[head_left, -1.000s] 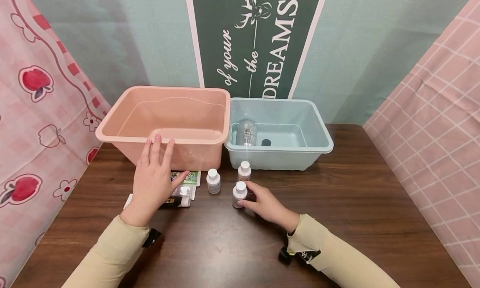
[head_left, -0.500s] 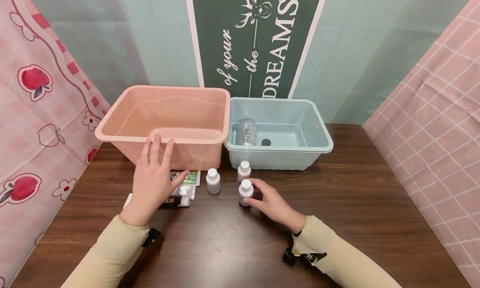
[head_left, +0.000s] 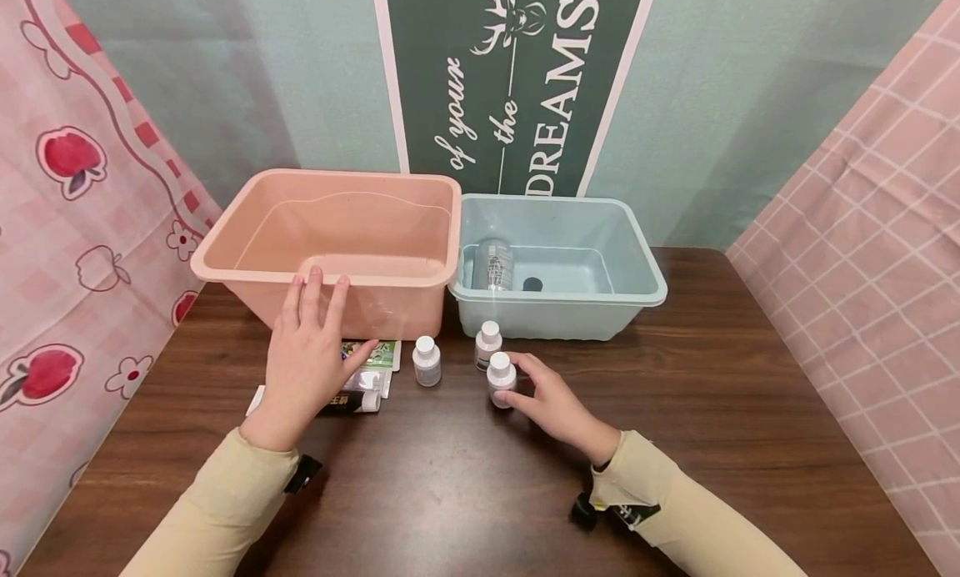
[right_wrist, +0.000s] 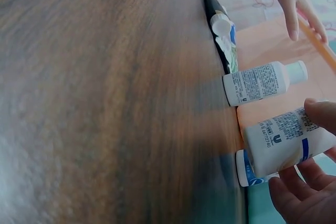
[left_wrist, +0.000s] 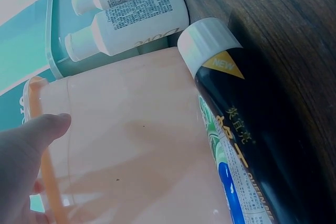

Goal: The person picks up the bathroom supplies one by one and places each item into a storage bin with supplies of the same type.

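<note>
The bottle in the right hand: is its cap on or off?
On: the head view shows the white cap atop the bottle that the right hand holds. How tight, I cannot tell.

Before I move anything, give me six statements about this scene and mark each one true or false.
1. The left hand touches the front rim of the pink bin. True.
2. The black tube stands upright. False: the black tube lies on its side.
3. The right hand holds a white bottle. True.
4. The held bottle's cap is off. False: its white cap is on.
5. A container is in the blue bin. True.
6. The pink bin is right of the blue bin. False: in the head view, it is left.
</note>
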Action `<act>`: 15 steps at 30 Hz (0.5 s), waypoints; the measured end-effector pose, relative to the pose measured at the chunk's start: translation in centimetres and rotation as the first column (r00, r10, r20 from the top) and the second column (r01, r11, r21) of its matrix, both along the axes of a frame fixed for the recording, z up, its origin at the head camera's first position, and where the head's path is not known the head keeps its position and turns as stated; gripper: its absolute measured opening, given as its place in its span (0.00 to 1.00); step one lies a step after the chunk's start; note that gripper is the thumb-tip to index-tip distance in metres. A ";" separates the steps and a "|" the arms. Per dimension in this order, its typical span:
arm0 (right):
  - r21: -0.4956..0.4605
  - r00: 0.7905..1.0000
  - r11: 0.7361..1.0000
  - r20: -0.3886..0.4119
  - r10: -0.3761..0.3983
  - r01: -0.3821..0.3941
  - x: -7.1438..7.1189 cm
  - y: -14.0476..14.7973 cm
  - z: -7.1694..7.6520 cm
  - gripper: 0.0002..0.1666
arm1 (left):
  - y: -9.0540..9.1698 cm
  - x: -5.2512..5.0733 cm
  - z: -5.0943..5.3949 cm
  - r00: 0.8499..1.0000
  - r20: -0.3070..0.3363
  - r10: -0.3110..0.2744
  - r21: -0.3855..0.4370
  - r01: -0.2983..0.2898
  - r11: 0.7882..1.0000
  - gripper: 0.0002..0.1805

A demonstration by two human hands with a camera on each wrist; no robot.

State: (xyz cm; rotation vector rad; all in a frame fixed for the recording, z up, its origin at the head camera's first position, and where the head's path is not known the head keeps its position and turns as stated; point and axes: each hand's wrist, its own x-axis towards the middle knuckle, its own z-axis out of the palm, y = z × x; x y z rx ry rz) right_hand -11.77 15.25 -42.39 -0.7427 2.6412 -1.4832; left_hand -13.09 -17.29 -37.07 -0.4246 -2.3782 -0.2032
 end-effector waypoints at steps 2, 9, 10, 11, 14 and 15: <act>-0.008 1.000 1.000 -0.003 -0.002 0.002 0.0 0.1 0.0 0.29 | 0.1 0.0 0.0 1.000 0.001 -0.002 0.001 0.002 1.000 0.49; -0.035 1.000 0.999 -0.006 -0.008 0.008 0.1 0.3 0.4 0.28 | 0.1 -0.1 0.0 1.000 0.006 -0.007 0.001 0.007 1.000 0.49; -0.034 1.000 0.999 -0.017 -0.010 0.009 0.1 0.3 0.5 0.28 | 0.1 -0.1 0.1 1.000 0.007 -0.008 0.001 0.008 1.000 0.49; -0.029 0.999 1.000 -0.031 -0.012 0.011 0.1 0.4 0.5 0.28 | 0.1 -0.1 0.1 1.000 0.007 -0.009 0.002 0.009 1.000 0.49; -0.005 0.997 1.000 -0.078 -0.018 0.018 0.2 0.5 0.7 0.28 | 0.1 -0.1 0.0 1.000 0.003 -0.013 0.006 0.013 1.000 0.49; 0.006 0.995 1.000 -0.093 -0.022 0.023 0.3 0.6 0.7 0.28 | 0.0 -0.1 0.0 1.000 0.001 -0.013 0.007 0.013 1.000 0.49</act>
